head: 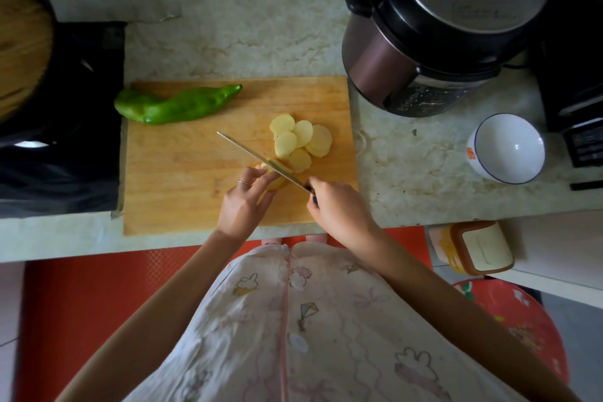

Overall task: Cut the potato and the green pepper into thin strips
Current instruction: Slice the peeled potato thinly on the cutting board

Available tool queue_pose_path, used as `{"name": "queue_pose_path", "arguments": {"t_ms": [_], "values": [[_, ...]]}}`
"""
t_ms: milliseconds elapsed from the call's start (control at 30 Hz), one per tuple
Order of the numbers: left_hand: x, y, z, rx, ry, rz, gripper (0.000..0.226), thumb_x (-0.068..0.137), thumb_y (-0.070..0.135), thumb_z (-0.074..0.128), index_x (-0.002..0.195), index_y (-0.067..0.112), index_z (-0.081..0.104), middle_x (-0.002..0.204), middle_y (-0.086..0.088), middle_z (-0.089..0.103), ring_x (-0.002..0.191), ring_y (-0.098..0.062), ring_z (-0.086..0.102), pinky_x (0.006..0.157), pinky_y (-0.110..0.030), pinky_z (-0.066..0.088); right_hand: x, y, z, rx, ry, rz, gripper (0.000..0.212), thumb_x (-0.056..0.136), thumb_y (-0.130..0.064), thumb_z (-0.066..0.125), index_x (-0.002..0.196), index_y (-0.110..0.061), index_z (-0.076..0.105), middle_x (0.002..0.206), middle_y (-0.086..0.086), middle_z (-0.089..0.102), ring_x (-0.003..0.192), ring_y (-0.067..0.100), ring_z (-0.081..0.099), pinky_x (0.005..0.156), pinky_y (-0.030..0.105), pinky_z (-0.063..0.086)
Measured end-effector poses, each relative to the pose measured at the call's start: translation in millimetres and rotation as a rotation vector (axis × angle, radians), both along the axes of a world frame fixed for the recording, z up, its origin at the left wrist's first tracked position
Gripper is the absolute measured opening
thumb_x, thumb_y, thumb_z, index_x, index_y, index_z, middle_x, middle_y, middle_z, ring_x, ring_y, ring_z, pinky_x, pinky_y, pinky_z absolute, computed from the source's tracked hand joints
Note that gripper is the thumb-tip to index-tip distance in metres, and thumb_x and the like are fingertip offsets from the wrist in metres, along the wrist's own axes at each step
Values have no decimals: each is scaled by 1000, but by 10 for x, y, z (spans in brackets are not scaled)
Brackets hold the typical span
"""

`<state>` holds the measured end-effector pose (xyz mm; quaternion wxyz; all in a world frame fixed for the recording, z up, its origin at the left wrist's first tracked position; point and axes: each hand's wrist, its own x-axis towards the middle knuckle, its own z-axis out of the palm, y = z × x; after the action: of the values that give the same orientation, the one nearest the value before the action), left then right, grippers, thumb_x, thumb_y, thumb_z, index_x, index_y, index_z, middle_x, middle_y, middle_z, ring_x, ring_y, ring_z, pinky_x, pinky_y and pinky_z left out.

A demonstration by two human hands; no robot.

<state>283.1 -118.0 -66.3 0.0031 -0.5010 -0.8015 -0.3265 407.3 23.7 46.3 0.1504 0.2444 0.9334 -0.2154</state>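
Above patterned top [293, 320], right grip [339, 209] clasps knife [254, 157], left grip [243, 202] pins potato [279, 182].

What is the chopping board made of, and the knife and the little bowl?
The chopping board looks like wood: pale yellow-brown, matt, with faint grain lines. The knife blade looks like metal: thin, grey, slightly shiny; its handle is mostly hidden in the right hand. The bowl is probably glazed ceramic: white, glossy, blue-rimmed, with a light glint inside.
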Motion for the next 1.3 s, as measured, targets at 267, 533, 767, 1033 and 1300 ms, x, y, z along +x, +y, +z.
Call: {"name": "queue_pose_path", "arguments": {"t_ms": [267,533,767,1033,1300], "values": [[15,17,10,3,-1,29,34,85,18,61,117,25,53,108,1,45,63,-26,64,45,-30,54,-62,13,-58,-19,13,-22,11,94,-15,46,99,-11,55,76,5,60,75,26,63,56,27,34],[11,16,-4,-7,-16,41,38,82,13,66,116,25,55,108,1,45,60,-25,62,44,-30,53,2,83,-108,-48,-23,-17,7,94,-15,45,93,-12,52,69,0,50,72,26,62,55,28,34],[23,13,32,-6,-31,33,32,85,19,59,116,27,54,106,1,44,66,-27,65,48,-30,55,-37,35,-163,-16,13,-10,4,95,-16,44,93,-16,47,74,3,55,78,28,64,56,28,31],[15,40,61,37,13,32,31,83,18,60,113,25,53,102,1,44,80,-16,49,48,-24,49,-87,-11,-270,36,22,-10,22,96,-15,44,115,-11,53,91,11,67,84,31,65,58,31,36],[23,7,31,-12,-59,44,30,86,20,55,115,26,55,106,-1,47,80,-16,58,51,-27,51,-54,47,-386,-24,42,-27,14,93,-15,47,105,-9,54,84,13,65,81,33,64,58,31,37]]}}
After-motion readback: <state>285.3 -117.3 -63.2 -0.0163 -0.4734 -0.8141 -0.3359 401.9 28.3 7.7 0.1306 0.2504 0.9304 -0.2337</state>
